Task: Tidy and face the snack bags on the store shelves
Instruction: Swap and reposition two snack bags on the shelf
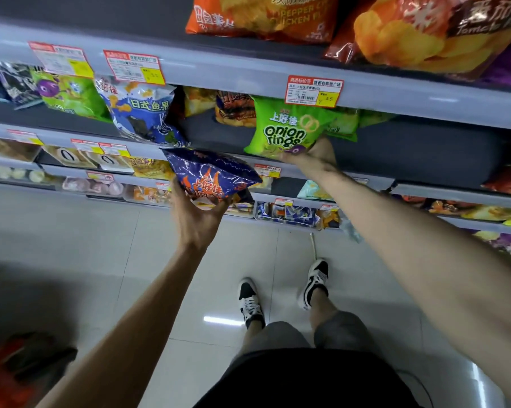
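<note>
Head view looked down a run of snack shelves, with both arms reaching in. The left grip (198, 219) was clenched from below on a dark blue bag (213, 175) printed with orange flames. It held the bag in the air just in front of the shelf (410, 151), tilted, with the long axis running from lower left up to the right and the face turned partly upward. The right grip (319, 156) was farther in, fingers closed on the bottom edge of the green onion rings bag (289, 128). That bag stood roughly upright on the shelf, front towards the aisle, just under a price tag (314, 91).

The relation that mattered, as I judged it, was the gap lying up and beyond the blue bag. It sat between the blue-and-white fish snack bag (142, 113) on the left and the onion rings bag on the right, and the left grip was the nearer one to it. Two orange bags (233, 110) sat at the back of that gap, with what looked like room in front of them. The fish snack bag leaned out over the shelf front, close to the blue bag's upper corner, and could be knocked. The upper shelf rim (233, 75) hung low over the opening, so the blue bag would likely need standing up as it went in
</note>
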Motion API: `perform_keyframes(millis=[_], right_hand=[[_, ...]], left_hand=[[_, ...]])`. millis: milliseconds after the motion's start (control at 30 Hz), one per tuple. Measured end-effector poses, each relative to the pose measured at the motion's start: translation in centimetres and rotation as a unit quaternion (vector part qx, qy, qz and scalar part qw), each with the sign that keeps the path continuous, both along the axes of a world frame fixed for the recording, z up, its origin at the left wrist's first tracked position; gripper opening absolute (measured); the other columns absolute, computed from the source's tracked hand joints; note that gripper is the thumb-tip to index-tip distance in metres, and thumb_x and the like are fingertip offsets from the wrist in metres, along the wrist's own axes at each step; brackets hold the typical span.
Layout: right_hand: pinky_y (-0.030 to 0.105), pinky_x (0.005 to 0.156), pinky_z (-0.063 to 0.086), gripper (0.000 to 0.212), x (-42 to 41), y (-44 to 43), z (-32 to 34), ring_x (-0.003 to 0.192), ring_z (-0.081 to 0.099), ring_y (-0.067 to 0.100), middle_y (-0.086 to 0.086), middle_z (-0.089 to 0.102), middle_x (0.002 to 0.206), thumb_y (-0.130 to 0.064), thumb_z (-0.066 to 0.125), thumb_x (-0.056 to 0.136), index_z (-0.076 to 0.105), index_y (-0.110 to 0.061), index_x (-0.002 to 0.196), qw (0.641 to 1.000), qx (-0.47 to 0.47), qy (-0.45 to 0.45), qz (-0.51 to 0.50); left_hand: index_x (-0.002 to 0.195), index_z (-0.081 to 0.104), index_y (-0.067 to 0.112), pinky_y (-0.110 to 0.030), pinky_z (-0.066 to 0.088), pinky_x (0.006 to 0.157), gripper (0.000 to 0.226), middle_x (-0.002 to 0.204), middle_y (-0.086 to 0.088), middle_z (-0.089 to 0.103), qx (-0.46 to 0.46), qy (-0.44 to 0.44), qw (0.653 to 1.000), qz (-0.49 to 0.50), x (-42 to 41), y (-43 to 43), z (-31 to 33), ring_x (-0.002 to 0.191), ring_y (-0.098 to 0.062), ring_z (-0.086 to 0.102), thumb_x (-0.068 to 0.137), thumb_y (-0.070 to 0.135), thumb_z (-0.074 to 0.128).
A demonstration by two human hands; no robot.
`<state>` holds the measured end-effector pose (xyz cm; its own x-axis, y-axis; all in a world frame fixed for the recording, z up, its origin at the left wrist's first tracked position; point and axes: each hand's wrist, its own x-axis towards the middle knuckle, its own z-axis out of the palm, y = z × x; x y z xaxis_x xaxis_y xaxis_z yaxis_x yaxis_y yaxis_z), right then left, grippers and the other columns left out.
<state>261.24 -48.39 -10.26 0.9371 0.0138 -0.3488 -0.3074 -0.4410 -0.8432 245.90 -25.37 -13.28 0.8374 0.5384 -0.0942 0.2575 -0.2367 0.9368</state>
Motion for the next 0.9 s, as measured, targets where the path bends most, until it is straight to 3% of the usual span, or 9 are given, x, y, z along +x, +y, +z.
perform_keyframes(millis=[67,133,267,400,500,600,733,833,900], right_hand=[[0.021,0.083,0.053,0.05,0.2,2.3,-0.2,0.096,0.066,0.01,-0.004,0.07,0.106,-0.022,0.097,0.07,0.064,-0.018,0.107,1.0,-0.001,-0.012,0.025],[0.023,0.09,0.05,0.07,0.4,4.1,-0.7,0.107,0.066,0.014,-0.001,0.071,0.117,-0.028,0.097,0.07,0.06,-0.012,0.127,0.999,-0.022,-0.013,0.041],[0.021,0.087,0.05,0.073,1.0,4.8,-1.8,0.109,0.067,0.015,-0.005,0.072,0.116,-0.039,0.097,0.067,0.063,-0.017,0.129,0.997,-0.053,-0.022,0.058],[0.014,0.08,0.045,0.069,1.4,3.6,-1.4,0.108,0.066,0.013,-0.006,0.072,0.116,-0.037,0.094,0.072,0.064,-0.017,0.131,0.994,-0.068,-0.008,0.082],[0.023,0.091,0.049,0.084,1.1,3.0,-1.2,0.116,0.065,0.016,-0.003,0.07,0.128,-0.043,0.095,0.067,0.057,-0.019,0.139,0.995,-0.065,-0.006,0.081],[0.036,0.107,0.05,0.097,0.3,2.2,-1.1,0.125,0.062,0.02,0.0,0.065,0.139,-0.042,0.095,0.068,0.045,-0.021,0.148,0.996,-0.048,-0.019,0.071],[0.043,0.115,0.044,0.105,-0.3,1.9,-0.6,0.133,0.057,0.024,0.004,0.06,0.146,-0.036,0.098,0.068,0.038,-0.019,0.152,0.996,-0.029,-0.017,0.08],[0.038,0.109,0.048,0.102,-0.8,1.4,-0.2,0.127,0.061,0.02,0.001,0.064,0.14,-0.043,0.098,0.065,0.042,-0.019,0.147,0.998,-0.018,0.012,0.058],[0.031,0.093,0.052,0.08,-1.4,0.4,-0.3,0.113,0.064,0.02,0.002,0.066,0.125,-0.035,0.091,0.076,0.048,-0.013,0.14,0.999,-0.012,0.026,0.03]], left_hand=[[0.139,0.044,0.022,-0.047,0.06,0.094,0.09,0.119,0.007,0.066,-0.003,0.004,1.0,0.005,-0.4,-0.3,0.4,0.1,-0.007,0.07,0.069,0.023,0.1],[0.139,0.043,0.024,-0.048,0.06,0.092,0.089,0.119,0.006,0.067,-0.006,0.004,1.0,0.012,-0.9,-0.3,0.7,0.098,-0.011,0.071,0.069,0.027,0.099],[0.141,0.041,0.027,-0.049,0.06,0.092,0.096,0.124,0.005,0.067,-0.001,0.022,1.0,0.009,-1.9,0.0,0.9,0.104,-0.016,0.072,0.065,0.039,0.099],[0.143,0.042,0.019,-0.019,0.057,0.082,0.093,0.109,0.018,0.067,0.012,0.047,0.999,0.003,-2.9,-0.2,0.8,0.086,0.009,0.069,0.07,0.025,0.1],[0.14,0.044,0.017,-0.001,0.043,0.067,0.09,0.106,0.007,0.071,0.021,0.067,0.997,-0.016,-2.9,-1.0,1.1,0.082,0.013,0.065,0.069,0.027,0.099],[0.136,0.045,0.019,-0.001,0.043,0.068,0.089,0.114,0.001,0.068,0.026,0.079,0.996,-0.043,-2.0,-2.0,1.6,0.087,0.011,0.063,0.067,0.028,0.1],[0.138,0.044,0.018,-0.001,0.042,0.069,0.089,0.119,0.0,0.068,0.041,0.076,0.994,-0.065,-0.8,-3.1,1.7,0.097,-0.013,0.065,0.069,0.028,0.099],[0.133,0.045,0.02,-0.003,0.042,0.068,0.083,0.112,0.001,0.069,0.048,0.084,0.992,-0.08,0.0,-4.0,2.0,0.091,-0.01,0.063,0.07,0.029,0.099],[0.128,0.045,0.023,-0.012,0.043,0.067,0.079,0.108,0.005,0.069,0.047,0.091,0.99,-0.094,0.6,-4.8,2.4,0.089,-0.011,0.063,0.07,0.033,0.097]])
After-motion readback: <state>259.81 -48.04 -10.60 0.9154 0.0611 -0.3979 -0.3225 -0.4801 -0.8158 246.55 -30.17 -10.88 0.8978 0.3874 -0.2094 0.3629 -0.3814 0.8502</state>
